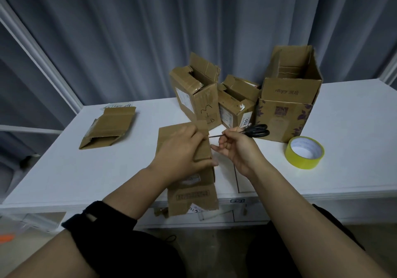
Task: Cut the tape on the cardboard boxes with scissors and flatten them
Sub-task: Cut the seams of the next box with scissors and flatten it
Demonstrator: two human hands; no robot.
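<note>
A partly collapsed brown cardboard box (193,198) lies at the table's front edge, its lower end hanging over it. My left hand (182,151) grips its upper part and presses it down. My right hand (234,146) holds black-handled scissors (255,130), blades pointing left and touching the box's right edge near the top flap. A flattened box (107,131) lies at the left. Three upright open boxes stand at the back: a tall one (197,97), a small one (234,104), and a large one with purple leaf print (287,104).
A roll of yellow tape (305,152) sits on the white table (75,170) at the right of my right hand. Grey curtains hang behind the table. A white frame runs along the left. Drawers show under the table's front edge.
</note>
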